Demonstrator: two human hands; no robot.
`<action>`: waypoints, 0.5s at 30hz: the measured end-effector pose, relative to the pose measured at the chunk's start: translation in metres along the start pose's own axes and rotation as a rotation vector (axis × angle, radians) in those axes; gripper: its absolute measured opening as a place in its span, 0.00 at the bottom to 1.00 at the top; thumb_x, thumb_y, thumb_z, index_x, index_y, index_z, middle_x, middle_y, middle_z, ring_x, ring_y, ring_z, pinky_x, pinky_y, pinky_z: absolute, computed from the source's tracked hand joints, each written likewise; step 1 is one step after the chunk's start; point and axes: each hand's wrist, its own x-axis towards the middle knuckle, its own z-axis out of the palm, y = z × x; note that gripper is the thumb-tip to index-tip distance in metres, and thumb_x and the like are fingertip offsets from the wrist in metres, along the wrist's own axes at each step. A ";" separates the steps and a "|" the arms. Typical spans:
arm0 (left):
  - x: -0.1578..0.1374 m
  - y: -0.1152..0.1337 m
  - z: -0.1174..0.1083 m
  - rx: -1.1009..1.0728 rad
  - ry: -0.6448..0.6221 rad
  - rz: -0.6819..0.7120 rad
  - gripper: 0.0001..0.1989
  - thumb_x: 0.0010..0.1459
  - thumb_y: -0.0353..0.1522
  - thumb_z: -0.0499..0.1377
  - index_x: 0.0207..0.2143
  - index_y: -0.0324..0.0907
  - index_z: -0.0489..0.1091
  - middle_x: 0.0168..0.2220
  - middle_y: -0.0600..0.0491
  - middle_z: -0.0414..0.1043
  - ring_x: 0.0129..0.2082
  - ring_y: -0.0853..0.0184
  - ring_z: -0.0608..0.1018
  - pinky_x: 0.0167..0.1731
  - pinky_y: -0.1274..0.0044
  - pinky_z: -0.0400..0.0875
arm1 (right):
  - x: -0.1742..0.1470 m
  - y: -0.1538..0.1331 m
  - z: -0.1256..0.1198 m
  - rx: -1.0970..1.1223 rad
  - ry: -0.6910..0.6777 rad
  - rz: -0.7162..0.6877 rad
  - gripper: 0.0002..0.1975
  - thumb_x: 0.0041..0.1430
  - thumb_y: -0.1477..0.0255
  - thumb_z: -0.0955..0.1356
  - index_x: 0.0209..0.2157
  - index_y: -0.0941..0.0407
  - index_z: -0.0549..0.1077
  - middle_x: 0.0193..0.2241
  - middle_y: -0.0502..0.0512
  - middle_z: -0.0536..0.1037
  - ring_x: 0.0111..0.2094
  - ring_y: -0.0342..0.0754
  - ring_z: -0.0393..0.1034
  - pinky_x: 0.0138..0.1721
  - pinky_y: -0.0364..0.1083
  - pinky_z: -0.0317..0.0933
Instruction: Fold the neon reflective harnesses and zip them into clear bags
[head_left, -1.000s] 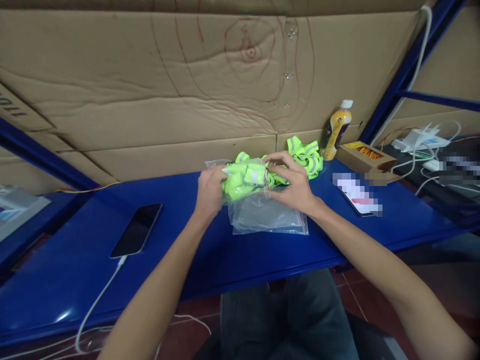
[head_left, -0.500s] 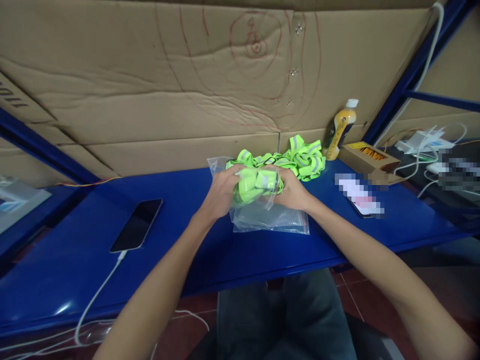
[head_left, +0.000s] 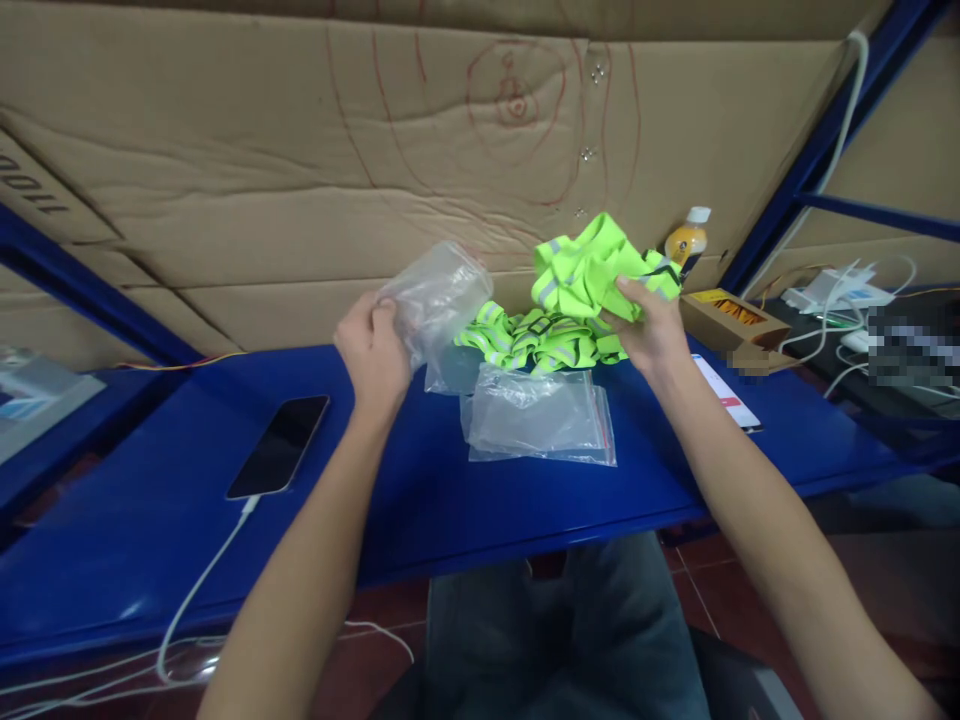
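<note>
My left hand (head_left: 373, 350) is closed on the edge of a clear plastic bag (head_left: 442, 290), which hangs in the air and looks emptied. In my right hand (head_left: 651, 325) is a bundle of neon-green reflective straps (head_left: 585, 270), raised above the table and gripped between thumb and fingers. More green reflective straps (head_left: 525, 335) lie in a heap on the table between my hands. In front of that heap rests a stack of clear zip bags (head_left: 536, 415) with a red line along one edge.
On the blue table (head_left: 420, 510), a dark phone (head_left: 279, 447) with a white cable lies left. Another phone (head_left: 727, 395) with a lit screen is on the right, near an open cardboard box (head_left: 739, 315) and a yellow bottle (head_left: 686, 245). A cardboard wall (head_left: 262, 200) stands behind.
The straps have come out of the plastic bag. My right hand has lifted them up and to the right, while my left hand has drawn the bag up and to the left.
</note>
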 end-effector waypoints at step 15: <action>-0.023 0.007 0.010 0.080 0.054 0.247 0.30 0.79 0.50 0.44 0.75 0.50 0.60 0.74 0.47 0.65 0.76 0.50 0.66 0.75 0.52 0.59 | -0.003 0.052 0.095 -1.617 -0.902 -0.340 0.38 0.60 0.79 0.73 0.70 0.69 0.66 0.77 0.81 0.55 0.78 0.78 0.49 0.73 0.77 0.52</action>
